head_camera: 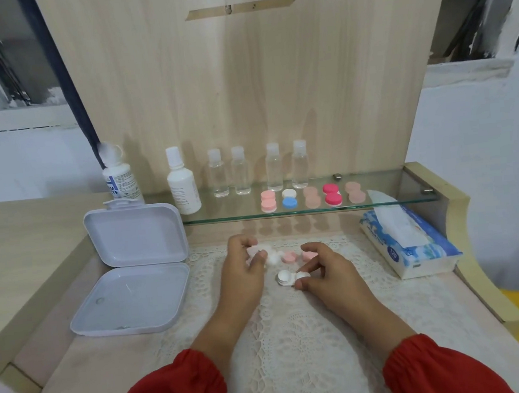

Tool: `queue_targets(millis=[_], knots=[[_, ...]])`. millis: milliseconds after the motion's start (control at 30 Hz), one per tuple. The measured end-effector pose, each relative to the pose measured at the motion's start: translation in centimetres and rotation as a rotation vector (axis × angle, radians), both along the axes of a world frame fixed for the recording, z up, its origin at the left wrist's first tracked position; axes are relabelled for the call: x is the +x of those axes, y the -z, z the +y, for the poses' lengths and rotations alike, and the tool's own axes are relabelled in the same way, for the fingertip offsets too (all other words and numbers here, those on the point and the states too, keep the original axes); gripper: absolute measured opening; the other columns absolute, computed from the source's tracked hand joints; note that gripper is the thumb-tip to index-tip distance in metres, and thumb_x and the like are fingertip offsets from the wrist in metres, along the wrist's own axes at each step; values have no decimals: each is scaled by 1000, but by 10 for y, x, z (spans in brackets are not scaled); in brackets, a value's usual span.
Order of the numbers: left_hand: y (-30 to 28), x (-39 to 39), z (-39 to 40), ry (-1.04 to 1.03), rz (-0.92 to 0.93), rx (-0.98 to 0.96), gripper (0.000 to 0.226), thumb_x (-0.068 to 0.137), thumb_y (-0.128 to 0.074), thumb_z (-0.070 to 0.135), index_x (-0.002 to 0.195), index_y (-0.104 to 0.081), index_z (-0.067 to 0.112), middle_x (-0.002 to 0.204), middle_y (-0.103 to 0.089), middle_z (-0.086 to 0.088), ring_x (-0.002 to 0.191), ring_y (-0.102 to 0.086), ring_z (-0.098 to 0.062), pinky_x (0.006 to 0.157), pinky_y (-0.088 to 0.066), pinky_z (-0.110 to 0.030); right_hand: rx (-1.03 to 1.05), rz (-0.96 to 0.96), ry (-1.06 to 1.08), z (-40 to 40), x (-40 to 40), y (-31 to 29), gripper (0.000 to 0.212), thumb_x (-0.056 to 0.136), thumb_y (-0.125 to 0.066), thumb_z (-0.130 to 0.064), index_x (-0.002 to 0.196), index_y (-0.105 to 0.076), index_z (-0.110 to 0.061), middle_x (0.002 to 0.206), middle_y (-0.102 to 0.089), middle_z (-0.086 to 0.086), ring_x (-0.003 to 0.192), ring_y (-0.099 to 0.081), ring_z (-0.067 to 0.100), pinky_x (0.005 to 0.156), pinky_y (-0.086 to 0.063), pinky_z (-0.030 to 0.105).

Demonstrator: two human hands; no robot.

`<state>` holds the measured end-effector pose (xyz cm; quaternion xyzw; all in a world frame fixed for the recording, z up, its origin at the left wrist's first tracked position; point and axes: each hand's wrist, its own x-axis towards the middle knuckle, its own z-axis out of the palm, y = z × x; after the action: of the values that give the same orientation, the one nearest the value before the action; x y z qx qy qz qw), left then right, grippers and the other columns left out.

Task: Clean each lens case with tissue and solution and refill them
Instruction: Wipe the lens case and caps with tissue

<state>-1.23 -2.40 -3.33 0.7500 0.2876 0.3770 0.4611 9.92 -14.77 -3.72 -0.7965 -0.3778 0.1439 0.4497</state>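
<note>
A white lens case (286, 278) with its caps off lies on the lace mat, and my right hand (325, 272) pinches its right end between thumb and fingers. My left hand (243, 269) holds a crumpled piece of white tissue (270, 255) just left of the case. Two loose pink caps (289, 257) (309, 256) lie on the mat behind the case. Two white solution bottles (183, 184) (122, 181) stand at the back left. Several more lens cases (312, 197) in pink, blue, white and red sit on the glass shelf (388, 203).
An open white plastic box (134, 290) lies to the left of the mat. A tissue pack (410, 242) sits at the right with a sheet sticking out. Several small clear bottles (257, 172) stand along the back of the shelf against the wooden panel.
</note>
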Motion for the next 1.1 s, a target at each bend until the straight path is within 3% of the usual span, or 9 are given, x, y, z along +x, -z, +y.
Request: queue_targets(millis=[67, 233, 367, 467, 633, 733, 833, 933, 1100], knots=[[1, -5, -2, -61, 35, 207, 18, 93, -59, 14, 99, -47, 26, 95, -56, 11, 87, -53, 1, 71, -40, -11, 1, 6, 3, 0, 0, 0, 58, 75, -78, -20, 125, -51, -33, 89, -66, -13, 81, -55, 1, 65, -37, 20], [6, -5, -12, 115, 410, 686, 17, 92, -51, 11, 108, -54, 14, 94, -55, -7, 79, -53, -24, 67, -45, -36, 7, -2, 11, 1, 1, 3, 59, 73, -79, -23, 124, -51, -34, 87, -67, -15, 81, -54, 1, 69, -39, 22], [3, -9, -18, 154, 499, 840, 34, 93, -44, 14, 127, -49, 13, 97, -54, -9, 73, -43, -21, 62, -32, -28, 3, -20, 16, 1, 1, 5, 58, 74, -79, -25, 124, -51, -34, 88, -66, -15, 83, -55, 1, 70, -40, 24], [2, -6, -22, 102, 548, 849, 34, 95, -39, 17, 130, -42, 16, 101, -52, -5, 76, -37, -17, 65, -29, -27, 0, -30, 20, 1, 1, 5, 57, 74, -78, -26, 123, -51, -33, 88, -65, -15, 86, -56, 2, 72, -41, 25], [-1, 4, -23, 116, 526, 722, 23, 93, -43, 11, 115, -44, 16, 101, -54, -5, 79, -48, -18, 63, -35, -28, -14, -49, 25, 1, 1, 5, 56, 74, -77, -26, 123, -51, -34, 89, -65, -16, 89, -55, 1, 72, -40, 24], [1, 9, -13, 167, 407, 366, 15, 95, -46, 10, 107, -45, 20, 101, -54, -1, 85, -52, -14, 69, -42, -25, -15, -42, 22, 1, 1, 6, 56, 74, -78, -26, 123, -51, -34, 89, -66, -16, 87, -55, 2, 70, -39, 24], [-3, 6, -5, 103, 108, -68, 15, 94, -52, 7, 98, -48, 20, 86, -52, 3, 72, -48, -7, 58, -37, -13, -6, -12, 18, 1, 2, 6, 55, 75, -78, -23, 121, -52, -34, 89, -66, -15, 83, -55, 2, 67, -38, 23], [-4, -4, -3, -7, -1, 82, 18, 91, -61, 11, 95, -48, 23, 88, -56, 7, 82, -54, -7, 65, -39, -7, 2, 4, 19, 1, 3, 6, 53, 74, -79, -22, 119, -53, -35, 88, -66, -14, 81, -56, 2, 67, -40, 24], [0, -5, -16, 169, 435, 620, 16, 92, -49, 11, 106, -51, 19, 97, -49, 0, 81, -48, -17, 66, -40, -28, 8, 6, 19, 1, 4, 8, 55, 73, -79, -25, 119, -52, -36, 88, -67, -15, 82, -56, 3, 68, -40, 24]])
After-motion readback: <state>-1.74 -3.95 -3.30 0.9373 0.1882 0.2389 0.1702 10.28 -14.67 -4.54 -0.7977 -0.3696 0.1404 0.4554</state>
